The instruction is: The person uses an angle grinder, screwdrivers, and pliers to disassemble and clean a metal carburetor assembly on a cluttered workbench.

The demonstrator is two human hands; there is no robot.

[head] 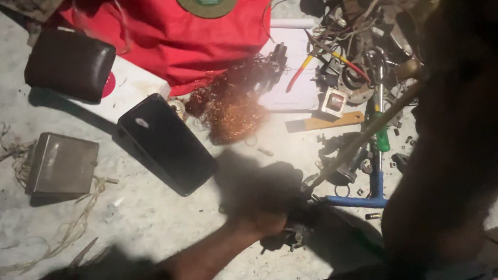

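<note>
Small dark metal part (286,236): irregular shape, blackish with grey glints, detail blurred. Set low on the pale grey speckled counter (163,225), near its front edge, just below the fist closed about it. Partly covered by the fist; pose not readable.

Long thin tan rod (363,136): straight, slender, tilted; run from the fist at lower left up to the right, across a scatter of small dark metal pieces. Upper end lost in shadow; lower end hidden at the fist.
</note>
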